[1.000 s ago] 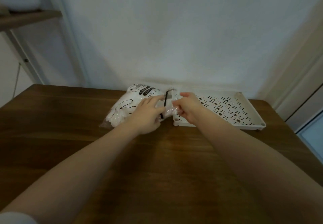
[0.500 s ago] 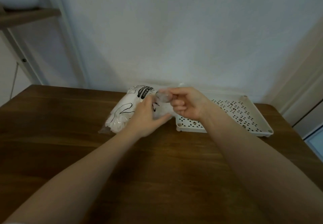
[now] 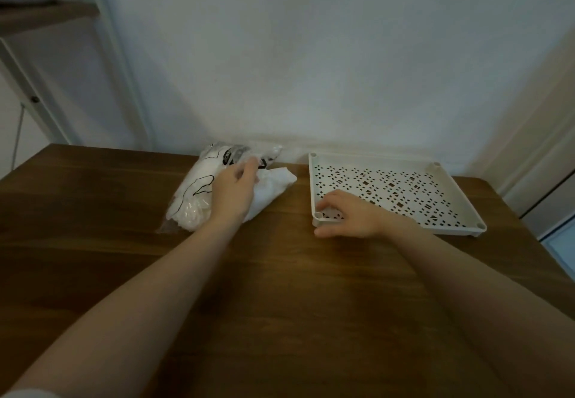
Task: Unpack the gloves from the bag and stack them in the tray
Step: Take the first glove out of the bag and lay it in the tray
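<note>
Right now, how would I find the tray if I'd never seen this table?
Start at the brown wooden table by the white wall. On its far right lies a flat white plastic tray. Unlike the crinkly clear bag beside it, its floor is full of little holes.

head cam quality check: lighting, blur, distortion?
Head view: dim, flat light with a cool cast and no hard glare; wide-angle bending shows in the curved door frame at right; left hand on the bag is slightly soft, print unreadable; right hand at the tray corner reads clearly; table grain is smeared.
</note>
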### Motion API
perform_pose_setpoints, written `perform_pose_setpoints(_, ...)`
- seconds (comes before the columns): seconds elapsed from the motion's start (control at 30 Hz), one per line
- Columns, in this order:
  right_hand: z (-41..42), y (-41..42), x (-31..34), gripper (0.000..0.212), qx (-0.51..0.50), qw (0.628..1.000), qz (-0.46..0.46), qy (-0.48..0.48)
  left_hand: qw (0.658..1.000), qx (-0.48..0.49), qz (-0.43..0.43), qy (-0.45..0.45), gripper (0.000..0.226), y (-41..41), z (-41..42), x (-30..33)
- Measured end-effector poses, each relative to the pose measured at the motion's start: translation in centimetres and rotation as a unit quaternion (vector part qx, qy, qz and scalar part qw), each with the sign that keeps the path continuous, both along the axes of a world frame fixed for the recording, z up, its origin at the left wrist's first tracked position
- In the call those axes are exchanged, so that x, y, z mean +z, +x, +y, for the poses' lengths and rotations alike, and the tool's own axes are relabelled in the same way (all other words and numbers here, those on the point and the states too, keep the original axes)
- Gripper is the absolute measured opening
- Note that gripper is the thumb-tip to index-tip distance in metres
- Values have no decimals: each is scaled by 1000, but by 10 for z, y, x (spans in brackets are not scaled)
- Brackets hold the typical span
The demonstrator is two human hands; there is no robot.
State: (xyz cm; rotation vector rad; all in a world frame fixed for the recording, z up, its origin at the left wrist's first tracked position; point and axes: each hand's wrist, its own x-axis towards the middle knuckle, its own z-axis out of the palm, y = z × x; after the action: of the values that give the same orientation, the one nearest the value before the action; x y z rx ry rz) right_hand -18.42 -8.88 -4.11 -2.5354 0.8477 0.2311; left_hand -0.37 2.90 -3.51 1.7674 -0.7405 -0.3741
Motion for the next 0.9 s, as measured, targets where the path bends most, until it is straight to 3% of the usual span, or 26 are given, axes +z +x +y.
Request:
perform_pose_setpoints(0.1, 4, -3, -3, 40, 0, 999, 14, -34, 1000, 13, 0, -13, 44, -6, 3, 7)
perform_pose_setpoints(0.23, 18, -9, 8, 24, 57, 997, 54, 2, 999, 3, -45, -22, 43, -15, 11, 10)
perform_pose_setpoints(0.33, 33, -12, 20, 23, 65, 996, 40, 49, 996, -12, -71, -43, 45, -28, 21, 12)
perform_pose_setpoints(0.43, 48, -10, 31, 18, 31, 995, -91, -10, 992, -17, -87, -92, 33, -35, 33, 8)
perform_pose_setpoints(0.5, 56, -3, 36, 20, 12, 975, -204, -87, 990, -25, -79, -113, 9, -39, 38, 10)
perform_pose_setpoints(0.53, 59, 3, 37, 24, 5, 967, -229, -108, 988, -29, -77, -129, 18, -41, 40, 13)
perform_pose_setpoints(0.63, 61, 19, 31, 32, -10, 976, -186, -113, 969, -58, -162, -179, 42, -42, 42, 18)
perform_pose_setpoints(0.73, 62, 28, 20, 37, 6, 988, -146, -51, 944, -102, -266, -164, 36, -36, 42, 7)
perform_pose_setpoints(0.83, 61, 36, 13, 41, 18, 996, -70, -58, 939, -170, -288, -85, 34, -27, 40, 2)
perform_pose_setpoints(0.9, 60, 40, 10, 26, 9, 995, -38, -87, 928, -204, -311, 32, 30, -23, 38, 0)
